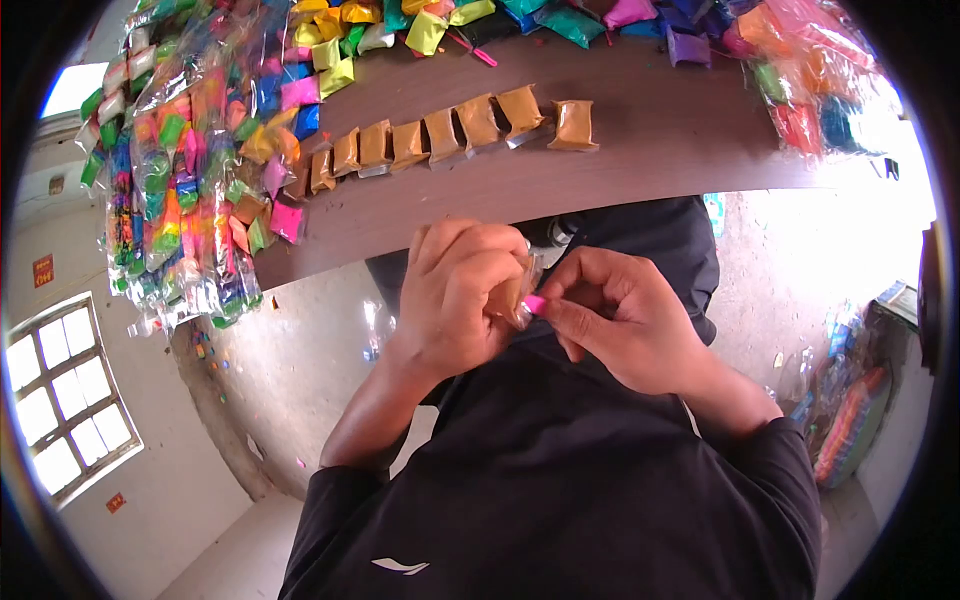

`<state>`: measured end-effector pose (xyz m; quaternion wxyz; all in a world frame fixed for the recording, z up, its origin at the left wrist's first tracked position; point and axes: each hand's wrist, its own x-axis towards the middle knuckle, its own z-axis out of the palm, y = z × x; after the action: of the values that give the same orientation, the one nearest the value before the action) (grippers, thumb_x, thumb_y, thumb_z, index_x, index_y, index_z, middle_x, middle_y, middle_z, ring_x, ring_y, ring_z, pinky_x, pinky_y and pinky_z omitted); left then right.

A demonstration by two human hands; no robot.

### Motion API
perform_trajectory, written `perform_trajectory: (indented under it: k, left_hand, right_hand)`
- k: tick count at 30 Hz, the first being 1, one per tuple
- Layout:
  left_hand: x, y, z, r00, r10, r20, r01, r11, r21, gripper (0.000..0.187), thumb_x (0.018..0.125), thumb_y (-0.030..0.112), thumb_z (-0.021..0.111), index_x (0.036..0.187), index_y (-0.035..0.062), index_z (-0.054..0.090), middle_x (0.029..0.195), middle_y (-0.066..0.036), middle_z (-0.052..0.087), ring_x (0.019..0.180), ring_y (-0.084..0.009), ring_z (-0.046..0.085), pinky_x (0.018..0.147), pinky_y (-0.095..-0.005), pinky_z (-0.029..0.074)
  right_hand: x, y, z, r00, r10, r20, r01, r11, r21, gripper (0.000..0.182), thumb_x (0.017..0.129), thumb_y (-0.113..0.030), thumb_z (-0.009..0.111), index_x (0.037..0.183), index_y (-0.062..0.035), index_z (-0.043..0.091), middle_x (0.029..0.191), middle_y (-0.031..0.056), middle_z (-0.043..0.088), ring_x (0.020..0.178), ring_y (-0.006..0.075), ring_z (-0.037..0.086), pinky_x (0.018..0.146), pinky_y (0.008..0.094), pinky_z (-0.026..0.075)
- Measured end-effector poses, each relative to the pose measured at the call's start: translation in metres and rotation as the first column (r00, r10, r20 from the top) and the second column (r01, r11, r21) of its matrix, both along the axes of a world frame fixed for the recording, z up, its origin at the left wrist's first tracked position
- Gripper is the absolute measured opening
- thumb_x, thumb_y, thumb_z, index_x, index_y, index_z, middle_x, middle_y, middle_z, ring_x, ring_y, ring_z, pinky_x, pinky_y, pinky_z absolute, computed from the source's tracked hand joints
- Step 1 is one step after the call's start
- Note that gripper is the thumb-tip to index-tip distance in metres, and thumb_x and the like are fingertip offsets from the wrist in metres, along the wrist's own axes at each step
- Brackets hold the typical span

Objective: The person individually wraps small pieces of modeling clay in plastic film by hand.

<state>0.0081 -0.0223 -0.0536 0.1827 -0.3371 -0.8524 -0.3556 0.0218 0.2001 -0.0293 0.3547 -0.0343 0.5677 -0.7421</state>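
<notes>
Just past the table's near edge, above my lap, my left hand is closed round a brown packet in clear wrapping. My right hand pinches a small pink piece against the packet's lower right side. The fingertips of both hands are close together, and the left fingers cover part of the packet. On the table beyond them, several brown packets lie in a slanting row, with one more brown packet at its right end.
Clear bags of colourful packets hang over the table's left edge. Loose yellow packets and other coloured ones line the far side. Another clear bag lies at the back right. A striped bundle stands on the floor at right.
</notes>
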Motion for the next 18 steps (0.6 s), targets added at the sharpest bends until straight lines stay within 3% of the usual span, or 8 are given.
perform_trajectory:
  k: [4, 9, 11, 12, 14, 15, 17, 18]
  left_hand:
    - [0.004, 0.001, 0.012, 0.981, -0.059, 0.183, 0.043, 0.995, 0.088, 0.053, 0.064, 0.007, 0.080, 0.109, 0.0093, 0.052, 0.102, -0.010, 0.065, 0.090, -0.0305, 0.058, 0.081, -0.0414, 0.044]
    - [0.001, -0.010, 0.017, 0.909, -0.219, 0.353, 0.128, 0.956, 0.264, 0.047, 0.071, 0.012, 0.077, 0.110, 0.0054, 0.052, 0.101, -0.013, 0.063, 0.086, -0.0315, 0.056, 0.078, -0.0406, 0.045]
    - [0.001, -0.010, 0.016, 0.894, -0.255, 0.369, 0.150, 0.945, 0.290, 0.039, 0.080, 0.010, 0.074, 0.111, 0.0028, 0.051, 0.100, -0.011, 0.063, 0.088, -0.0225, 0.058, 0.080, -0.0344, 0.048]
    - [0.006, -0.007, 0.015, 0.893, -0.256, 0.369, 0.151, 0.945, 0.291, 0.039, 0.080, 0.010, 0.074, 0.111, 0.0028, 0.051, 0.100, -0.011, 0.063, 0.088, -0.0225, 0.058, 0.080, -0.0344, 0.048]
    - [0.022, 0.003, 0.012, 0.742, -0.261, 0.617, -0.193, 0.799, 0.570, 0.034, 0.089, 0.005, 0.072, 0.116, 0.0011, 0.052, 0.100, -0.009, 0.063, 0.088, -0.0141, 0.060, 0.082, -0.0272, 0.051]
    - [0.021, 0.003, 0.013, 0.742, -0.262, 0.617, -0.192, 0.799, 0.570, 0.034, 0.089, 0.005, 0.072, 0.116, 0.0011, 0.052, 0.100, -0.009, 0.063, 0.088, -0.0141, 0.060, 0.082, -0.0272, 0.051]
    - [0.020, -0.001, 0.016, 0.552, -0.408, 0.727, -0.238, 0.759, 0.606, 0.032, 0.094, 0.003, 0.073, 0.120, -0.0013, 0.055, 0.105, -0.008, 0.062, 0.091, -0.0116, 0.064, 0.085, -0.0230, 0.053]
    - [0.021, -0.004, 0.015, 0.551, -0.407, 0.728, -0.238, 0.760, 0.605, 0.032, 0.094, 0.003, 0.073, 0.120, -0.0013, 0.055, 0.105, -0.008, 0.062, 0.091, -0.0116, 0.064, 0.085, -0.0230, 0.053]
  right_hand:
    - [0.005, -0.002, -0.006, 0.984, -0.107, -0.143, 0.115, 0.992, 0.050, 0.008, 0.098, -0.005, 0.066, 0.098, 0.0017, 0.062, 0.072, -0.0010, 0.060, 0.064, 0.0026, 0.053, 0.058, 0.0234, 0.042]
    - [0.007, 0.008, -0.002, 0.988, -0.009, -0.156, 0.021, 0.997, 0.075, 0.011, 0.103, -0.008, 0.065, 0.103, 0.0007, 0.059, 0.078, -0.0009, 0.061, 0.067, 0.0026, 0.056, 0.060, 0.0200, 0.043]
    - [0.008, 0.010, 0.000, 0.986, -0.013, -0.167, 0.026, 0.996, 0.080, 0.010, 0.103, -0.008, 0.065, 0.102, 0.0007, 0.060, 0.078, -0.0009, 0.061, 0.067, 0.0026, 0.056, 0.060, 0.0200, 0.042]
    - [0.008, 0.011, 0.002, 0.985, 0.001, -0.174, 0.016, 0.996, 0.092, 0.010, 0.103, -0.008, 0.065, 0.102, 0.0009, 0.060, 0.077, -0.0011, 0.061, 0.066, 0.0026, 0.056, 0.059, 0.0201, 0.042]
    - [0.008, 0.012, 0.003, 0.983, 0.011, -0.181, 0.008, 0.994, 0.105, 0.010, 0.103, -0.007, 0.066, 0.101, 0.0010, 0.060, 0.077, -0.0012, 0.060, 0.066, 0.0026, 0.056, 0.059, 0.0201, 0.042]
    - [0.009, 0.013, 0.003, 0.983, -0.020, -0.183, 0.036, 0.996, 0.082, 0.009, 0.102, -0.007, 0.065, 0.101, 0.0012, 0.060, 0.077, -0.0013, 0.060, 0.065, 0.0027, 0.056, 0.059, 0.0202, 0.042]
    - [0.008, 0.013, 0.003, 0.982, -0.052, -0.182, 0.063, 0.996, 0.058, 0.008, 0.102, -0.006, 0.065, 0.101, 0.0013, 0.061, 0.077, -0.0015, 0.060, 0.065, 0.0029, 0.056, 0.058, 0.0204, 0.042]
    - [0.007, 0.014, 0.002, 0.976, -0.028, -0.214, 0.044, 0.997, 0.070, 0.007, 0.101, -0.004, 0.065, 0.101, 0.0014, 0.062, 0.076, -0.0011, 0.060, 0.064, 0.0032, 0.056, 0.058, 0.0207, 0.043]
